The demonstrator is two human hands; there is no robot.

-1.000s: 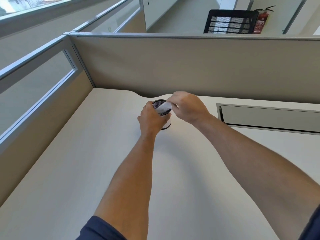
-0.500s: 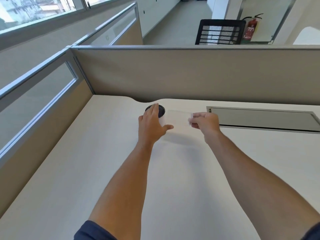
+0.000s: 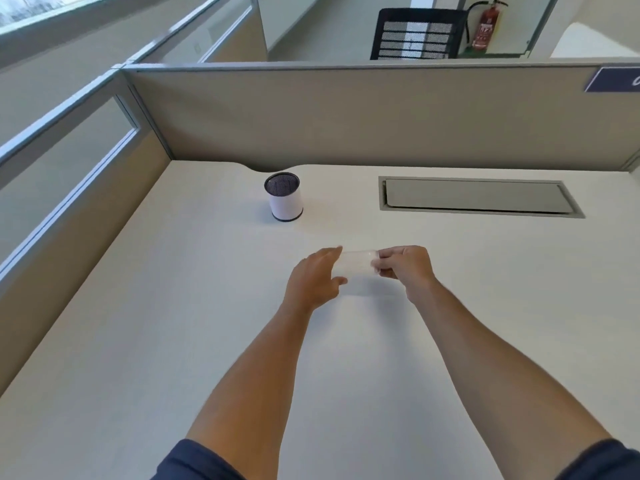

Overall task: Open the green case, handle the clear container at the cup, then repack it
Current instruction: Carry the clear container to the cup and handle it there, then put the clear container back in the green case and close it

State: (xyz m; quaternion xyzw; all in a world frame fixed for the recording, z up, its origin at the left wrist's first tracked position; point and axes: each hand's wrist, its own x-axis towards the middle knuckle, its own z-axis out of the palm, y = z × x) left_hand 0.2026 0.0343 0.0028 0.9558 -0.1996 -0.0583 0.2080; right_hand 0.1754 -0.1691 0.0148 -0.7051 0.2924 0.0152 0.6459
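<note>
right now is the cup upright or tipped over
Upright: the cup stands on its base on the desk, dark mesh opening facing up, apart from both hands.

White cup (image 3: 286,204), dark mesh rim

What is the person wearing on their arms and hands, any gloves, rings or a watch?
No gloves: the left hand and right hand are bare, with no ring, watch or band visible on fingers or wrists. Both forearms are uncovered. Only short dark navy sleeves show at the picture's bottom edge, one on each upper arm, plain, without visible markings.
</note>
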